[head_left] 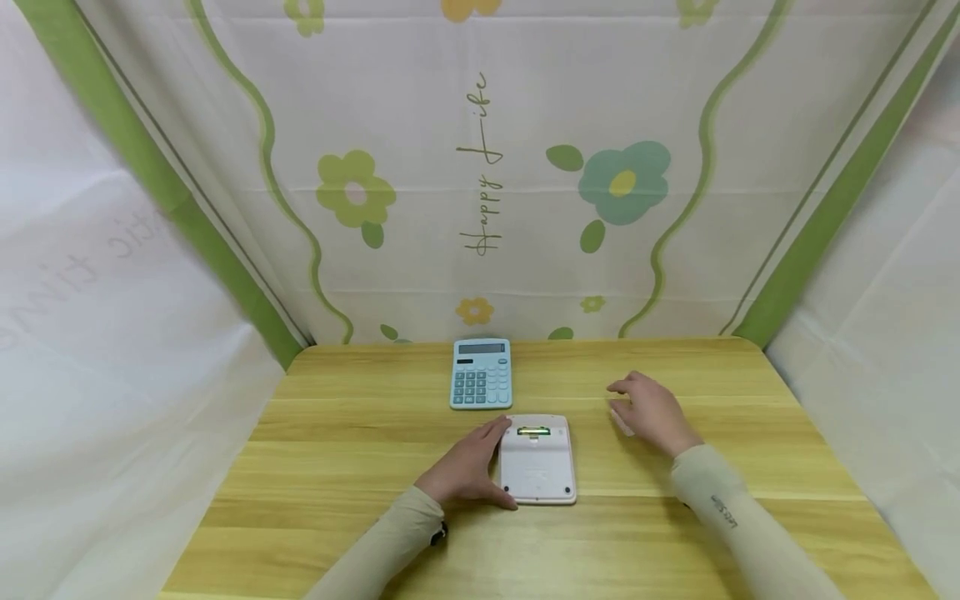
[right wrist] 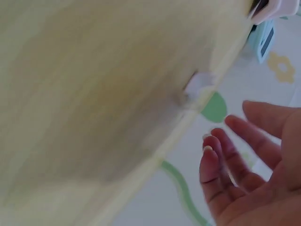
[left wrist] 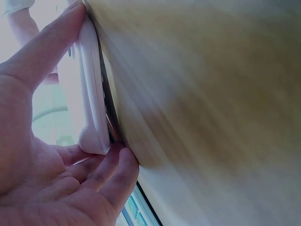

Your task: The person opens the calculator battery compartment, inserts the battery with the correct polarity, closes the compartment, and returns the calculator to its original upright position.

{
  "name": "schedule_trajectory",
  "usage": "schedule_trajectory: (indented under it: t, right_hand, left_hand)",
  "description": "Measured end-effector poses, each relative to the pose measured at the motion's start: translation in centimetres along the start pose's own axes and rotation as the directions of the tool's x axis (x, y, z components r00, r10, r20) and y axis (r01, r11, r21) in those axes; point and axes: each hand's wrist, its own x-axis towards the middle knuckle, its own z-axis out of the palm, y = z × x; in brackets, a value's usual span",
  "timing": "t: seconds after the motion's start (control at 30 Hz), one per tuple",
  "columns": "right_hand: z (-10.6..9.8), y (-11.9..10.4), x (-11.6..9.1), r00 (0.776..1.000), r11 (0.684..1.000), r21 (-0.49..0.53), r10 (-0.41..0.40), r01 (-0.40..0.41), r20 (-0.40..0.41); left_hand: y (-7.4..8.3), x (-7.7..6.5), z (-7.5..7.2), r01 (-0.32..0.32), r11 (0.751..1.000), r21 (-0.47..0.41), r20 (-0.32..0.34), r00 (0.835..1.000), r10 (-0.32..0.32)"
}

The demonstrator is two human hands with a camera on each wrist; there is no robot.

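Note:
A pale pink calculator lies face down on the table, its battery slot uncovered near the far end and a battery showing inside. My left hand grips its left side, thumb at the near corner and fingers at the far one; the left wrist view shows the thumb and fingers against the casing. To the right, my right hand hovers with loosely bent fingers and nothing between them. Beneath it a small pale piece, resembling a battery cover, lies on the wood.
Behind the pink calculator a light blue calculator lies face up near the table's far edge. The wooden table is enclosed by a flowered curtain at the back and white cloth at both sides.

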Motion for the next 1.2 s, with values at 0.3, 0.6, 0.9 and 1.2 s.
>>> schedule_trajectory:
  t: [0.3,0.6,0.9,1.2]
  right_hand:
    - [0.2,1.9,0.1,0.984,0.996,0.053,0.066,-0.076,0.166]
    - [0.3,2.1,0.0,0.986,0.995,0.085,0.036,-0.05,0.16]
    - [0.2,1.8,-0.1,0.985,0.995,0.073,0.056,-0.068,0.162]
    - [-0.3,1.4,-0.1,0.988,0.991,0.102,0.075,-0.089,0.136]
  left_hand:
    - [0.0,-0.1,0.1,0.006,1.0,-0.005,0.002,1.0,-0.006]
    - [-0.3,0.0,0.4,0.012,1.0,-0.011,0.005,1.0,-0.012]
    - [-0.2,0.1,0.2,0.014,1.0,-0.008,0.001,1.0,-0.014]
    - [0.0,0.1,0.1,0.018,1.0,-0.018,0.004,1.0,-0.018]
